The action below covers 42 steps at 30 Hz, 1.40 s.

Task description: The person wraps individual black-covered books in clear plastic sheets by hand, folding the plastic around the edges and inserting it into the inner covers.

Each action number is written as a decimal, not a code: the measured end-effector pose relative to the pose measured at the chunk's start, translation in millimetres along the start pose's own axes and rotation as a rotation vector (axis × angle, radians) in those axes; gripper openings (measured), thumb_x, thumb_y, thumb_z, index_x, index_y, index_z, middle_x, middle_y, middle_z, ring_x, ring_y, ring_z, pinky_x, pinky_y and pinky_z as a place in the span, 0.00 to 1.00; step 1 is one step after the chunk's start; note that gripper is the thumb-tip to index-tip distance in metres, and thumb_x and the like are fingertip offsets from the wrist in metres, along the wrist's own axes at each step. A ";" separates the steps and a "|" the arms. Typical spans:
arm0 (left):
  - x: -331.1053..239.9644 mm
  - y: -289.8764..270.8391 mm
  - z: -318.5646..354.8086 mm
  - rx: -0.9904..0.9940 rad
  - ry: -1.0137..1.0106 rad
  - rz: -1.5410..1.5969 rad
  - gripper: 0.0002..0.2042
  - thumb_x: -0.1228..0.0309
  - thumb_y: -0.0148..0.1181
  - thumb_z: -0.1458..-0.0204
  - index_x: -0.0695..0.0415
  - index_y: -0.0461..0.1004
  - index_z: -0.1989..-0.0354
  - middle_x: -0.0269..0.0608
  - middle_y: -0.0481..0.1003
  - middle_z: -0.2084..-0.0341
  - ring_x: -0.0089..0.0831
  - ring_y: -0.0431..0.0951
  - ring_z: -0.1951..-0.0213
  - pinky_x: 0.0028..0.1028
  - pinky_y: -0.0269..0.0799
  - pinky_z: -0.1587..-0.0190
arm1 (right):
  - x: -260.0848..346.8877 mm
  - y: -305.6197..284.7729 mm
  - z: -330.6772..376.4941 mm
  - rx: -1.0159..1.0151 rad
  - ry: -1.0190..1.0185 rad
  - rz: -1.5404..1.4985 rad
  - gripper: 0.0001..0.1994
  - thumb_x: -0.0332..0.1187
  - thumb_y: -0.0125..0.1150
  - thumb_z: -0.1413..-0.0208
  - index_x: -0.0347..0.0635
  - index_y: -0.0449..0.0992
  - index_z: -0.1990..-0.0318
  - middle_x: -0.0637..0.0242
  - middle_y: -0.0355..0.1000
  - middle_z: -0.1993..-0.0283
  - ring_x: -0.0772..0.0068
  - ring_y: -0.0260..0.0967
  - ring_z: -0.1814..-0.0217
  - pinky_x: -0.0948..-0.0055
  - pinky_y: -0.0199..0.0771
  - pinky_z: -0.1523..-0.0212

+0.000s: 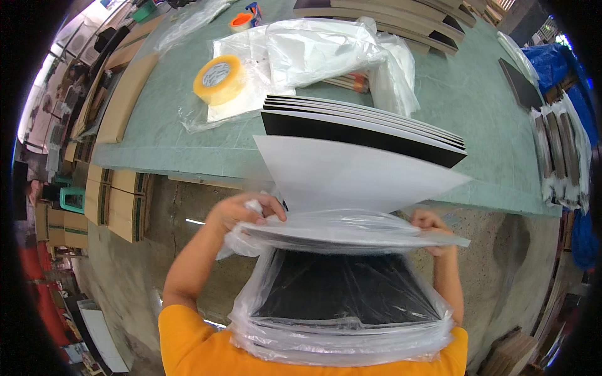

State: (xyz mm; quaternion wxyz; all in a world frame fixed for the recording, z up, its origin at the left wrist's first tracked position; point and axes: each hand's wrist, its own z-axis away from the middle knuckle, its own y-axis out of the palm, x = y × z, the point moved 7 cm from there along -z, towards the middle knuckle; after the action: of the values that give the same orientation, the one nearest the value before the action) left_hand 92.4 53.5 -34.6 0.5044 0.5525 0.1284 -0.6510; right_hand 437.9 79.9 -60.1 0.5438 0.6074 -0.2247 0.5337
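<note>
A flat panel in clear plastic wrap [332, 235] is held level across the middle of the view. My left hand [248, 210] is closed on its left end, with bunched film between the fingers. At the other end, my right hand [433, 227] grips the panel, fingers curled over its edge. Nearer to me, a black panel [345, 288] lies under clear film, with more wrapped layers [345, 341] against my orange shirt. Just beyond my hands, a white panel [357, 172] leans by a row of black and white panels [364, 135] on the table's near side.
On the green table [169, 135] are a large roll of clear tape [217, 78], crumpled plastic sheets [326, 50], an orange tape roll [241, 22] and stacked boards [389, 19]. Wrapped panels [561, 150] stand at the right edge. Cardboard boxes [122, 203] stand on the left.
</note>
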 end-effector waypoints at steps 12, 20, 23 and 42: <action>88.9 -76.5 -18.3 -0.563 -0.253 -0.830 0.12 0.69 0.60 0.61 0.62 0.72 0.68 0.44 0.73 0.72 0.33 0.72 0.69 0.31 0.66 0.63 | -100.2 -64.7 -23.0 -0.218 0.261 0.990 0.09 0.21 0.46 0.60 0.33 0.71 0.70 0.63 0.69 0.74 0.70 0.65 0.69 0.74 0.65 0.67; -83.4 126.5 22.2 0.530 0.277 -0.677 0.09 0.72 0.52 0.56 0.60 0.69 0.65 0.43 0.73 0.71 0.39 0.72 0.66 0.29 0.67 0.65 | 47.1 151.2 45.4 1.328 -0.032 0.335 0.19 0.38 0.47 0.46 0.38 0.65 0.49 0.50 0.53 0.42 0.55 0.48 0.39 0.57 0.45 0.42; 4.0 127.1 -23.1 0.398 0.179 -0.805 0.07 0.71 0.50 0.53 0.59 0.69 0.66 0.45 0.72 0.71 0.42 0.71 0.65 0.34 0.66 0.62 | -33.1 131.1 23.5 1.046 0.266 0.930 0.25 0.47 0.41 0.45 0.43 0.56 0.43 0.54 0.48 0.39 0.54 0.39 0.35 0.56 0.37 0.39; -109.8 60.6 -28.5 -0.580 0.644 -0.668 0.15 0.60 0.52 0.50 0.63 0.68 0.66 0.36 0.69 0.79 0.22 0.68 0.75 0.19 0.63 0.69 | 39.0 123.2 -41.3 0.524 -0.083 0.595 0.10 0.33 0.61 0.57 0.37 0.71 0.69 0.69 0.69 0.69 0.80 0.63 0.66 0.80 0.62 0.64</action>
State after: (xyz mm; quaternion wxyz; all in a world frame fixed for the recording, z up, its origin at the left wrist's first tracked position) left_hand 144.5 103.0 72.1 0.3370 0.4914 0.6191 -0.5115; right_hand 328.9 91.3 19.9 0.1826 0.6550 -0.2689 0.6822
